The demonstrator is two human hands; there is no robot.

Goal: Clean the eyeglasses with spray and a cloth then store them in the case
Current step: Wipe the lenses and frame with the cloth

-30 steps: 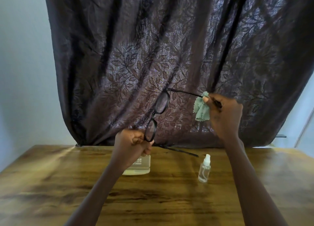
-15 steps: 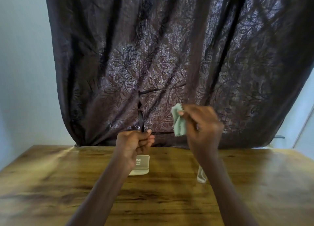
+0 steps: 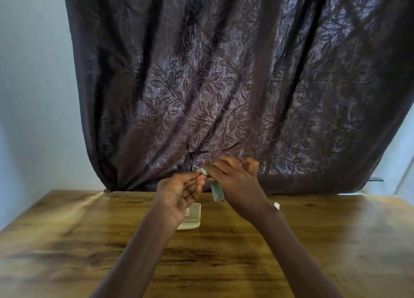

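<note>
Hands come together to rub the glasses

The right hand (image 3: 235,181) has moved in from the side and now pinches the green cloth (image 3: 215,189) onto the eyeglasses (image 3: 190,161), which the left hand (image 3: 181,194) grips tight, held up above the back edge of the worktop (image 3: 89,241). The glasses have turned edge-on and dropped lower, so wiping looks under way. The pale case (image 3: 191,217) lies behind the left wrist; I cannot tell if anything is inside. Only the spray bottle (image 3: 276,206) top shows.

Glossy wood-grain table (image 3: 336,241), soft pale-green cloth (image 3: 216,189), leaf-patterned sheeny fabric curtain (image 3: 224,73)
</note>
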